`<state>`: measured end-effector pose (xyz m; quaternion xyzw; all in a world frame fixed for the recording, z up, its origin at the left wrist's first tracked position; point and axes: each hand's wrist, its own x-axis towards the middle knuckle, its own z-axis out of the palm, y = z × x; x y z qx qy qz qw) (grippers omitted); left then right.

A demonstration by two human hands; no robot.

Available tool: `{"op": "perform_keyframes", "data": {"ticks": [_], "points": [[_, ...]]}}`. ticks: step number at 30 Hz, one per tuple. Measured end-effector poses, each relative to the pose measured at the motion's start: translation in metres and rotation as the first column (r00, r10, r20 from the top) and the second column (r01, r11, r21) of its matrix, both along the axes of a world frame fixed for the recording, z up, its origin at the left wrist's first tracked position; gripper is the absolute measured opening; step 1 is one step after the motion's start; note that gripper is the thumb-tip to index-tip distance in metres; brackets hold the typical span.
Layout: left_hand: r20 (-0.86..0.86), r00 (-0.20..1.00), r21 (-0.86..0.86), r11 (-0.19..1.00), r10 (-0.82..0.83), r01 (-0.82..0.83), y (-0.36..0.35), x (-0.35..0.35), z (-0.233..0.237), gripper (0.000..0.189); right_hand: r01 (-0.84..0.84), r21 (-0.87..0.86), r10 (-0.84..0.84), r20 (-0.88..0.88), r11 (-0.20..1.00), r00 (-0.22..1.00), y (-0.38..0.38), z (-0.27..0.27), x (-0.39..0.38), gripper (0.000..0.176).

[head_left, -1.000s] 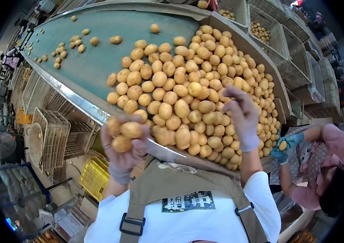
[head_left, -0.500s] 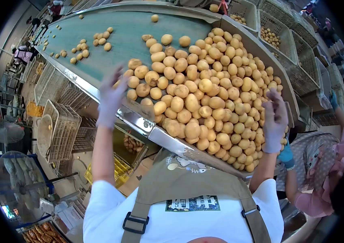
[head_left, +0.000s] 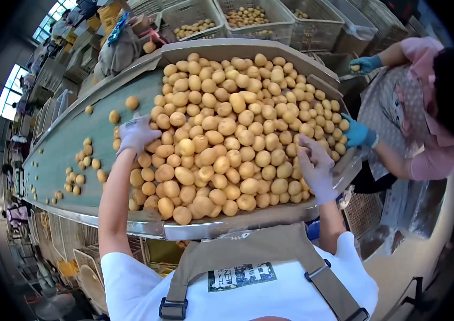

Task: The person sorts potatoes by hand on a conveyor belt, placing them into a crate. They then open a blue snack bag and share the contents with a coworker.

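Note:
Many round yellow-brown potatoes [head_left: 219,136] lie in a heap at the end of a green conveyor belt [head_left: 104,101]. My left hand [head_left: 136,132], in a thin pale glove, reaches over the heap's left edge. Its thumb side rests against potatoes, its fingers are apart, and it grips none that I can see. Over the right part of the heap is my right hand [head_left: 317,167], also gloved, with loosely curved, parted fingers and nothing visible in it. Scattered potatoes [head_left: 85,155] lie farther left on the belt.
At the right stands a co-worker [head_left: 398,107] in blue gloves, one hand at the heap's edge, the other holding a potato. Crates [head_left: 245,24] with potatoes stand behind the belt's raised rim [head_left: 248,47]. A metal edge [head_left: 205,230] runs before my apron.
The view has turned right. My left hand has come down from above the belt's near edge onto the heap's left side. My right hand remains over the heap's right part, fingers still apart.

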<state>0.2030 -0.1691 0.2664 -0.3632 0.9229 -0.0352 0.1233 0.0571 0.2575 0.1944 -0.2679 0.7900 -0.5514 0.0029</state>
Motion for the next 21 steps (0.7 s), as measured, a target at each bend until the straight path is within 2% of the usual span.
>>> {"op": "perform_keyframes", "data": {"ticks": [1, 4, 5, 6, 7, 8, 9, 10, 11, 12, 13, 14, 15, 16, 18, 20, 21], "points": [[0.016, 1.0, -0.015, 1.0, 0.025, -0.025, 0.004, 0.001, 0.004, 0.053, -0.017, 0.044, 0.021, -0.077, 0.999, 0.997, -0.002, 0.0, -0.001, 0.032], [-0.199, 0.98, 0.002, 1.0, 0.018, -0.018, -0.001, 0.02, 0.008, 0.051, -0.091, 0.057, 0.093, -0.029, 0.994, 0.995, -0.006, 0.001, -0.008, 0.032], [-0.382, 0.921, 0.112, 0.993, 0.074, -0.033, 0.007, 0.032, 0.017, 0.043, -0.083, 0.08, 0.087, -0.057, 0.993, 0.995, -0.008, -0.001, -0.013, 0.033], [-0.537, 0.809, 0.377, 0.926, 0.239, -0.023, 0.008, 0.049, 0.021, 0.039, -0.092, 0.105, 0.099, -0.065, 0.99, 0.993, -0.009, -0.004, -0.02, 0.033], [-0.619, 0.656, 0.605, 0.795, 0.431, 0.048, 0.005, 0.073, 0.024, 0.035, -0.104, 0.129, 0.114, -0.078, 0.986, 0.99, -0.011, -0.007, -0.028, 0.033], [-0.666, 0.469, 0.738, 0.605, 0.58, 0.3, 0.005, 0.109, 0.015, 0.032, -0.12, 0.155, 0.135, -0.088, 0.981, 0.987, -0.016, -0.009, -0.034, 0.033], [-0.541, 0.074, 0.721, 0.417, 0.838, 0.554, 0.032, 0.122, 0.013, 0.033, -0.202, 0.199, 0.243, -0.212, 0.959, 0.947, -0.027, -0.01, -0.038, 0.034], [-0.281, 0.232, 0.611, -0.013, 0.931, 0.792, 0.048, 0.134, 0.035, 0.025, -0.274, 0.25, 0.348, -0.33, 0.929, 0.877, -0.039, -0.011, -0.043, 0.036], [-0.049, 0.237, 0.495, -0.182, 0.97, 0.849, 0.068, 0.144, 0.036, 0.026, -0.327, 0.332, 0.432, -0.324, 0.885, 0.842, -0.047, -0.017, -0.052, 0.032], [0.004, 0.212, 0.471, -0.189, 0.977, 0.862, 0.081, 0.157, 0.029, 0.024, -0.373, 0.41, 0.512, -0.312, 0.833, 0.801, -0.056, -0.027, -0.064, 0.029], [0.089, 0.124, 0.46, -0.151, 0.988, 0.875, 0.096, 0.172, 0.015, 0.023, -0.164, 0.522, 0.424, -0.43, 0.837, 0.797, -0.07, -0.049, -0.083, 0.022], [0.165, 0.039, 0.461, -0.112, 0.985, 0.88, 0.116, 0.179, 0.005, 0.023, -0.094, 0.601, 0.36, -0.339, 0.793, 0.869, -0.091, -0.041, -0.096, 0.017], [0.233, -0.049, 0.466, -0.067, 0.971, 0.882, 0.136, 0.186, -0.004, 0.026, -0.172, 0.454, 0.393, -0.456, 0.874, 0.798, -0.116, -0.021, -0.093, 0.015], [0.266, -0.063, 0.442, -0.064, 0.962, 0.895, 0.149, 0.18, -0.007, 0.027, -0.241, 0.286, 0.367, -0.58, 0.928, 0.727, -0.14, -0.001, -0.086, 0.014], [0.329, -0.087, 0.392, -0.052, 0.94, 0.918, 0.175, 0.167, -0.013, 0.031, -0.424, 0.335, 0.539, -0.478, 0.842, 0.693, -0.181, 0.0, -0.069, 0.015], [0.349, 0.017, 0.315, -0.135, 0.937, 0.939, 0.186, 0.156, -0.012, 0.033, -0.283, 0.704, 0.6, -0.251, 0.652, 0.76, -0.212, -0.008, -0.061, 0.033], [0.285, 0.053, 0.35, -0.156, 0.957, 0.924, 0.194, 0.147, -0.004, 0.033, -0.273, 0.791, 0.608, -0.153, 0.548, 0.779, -0.224, 0.003, -0.06, 0.037]]}}
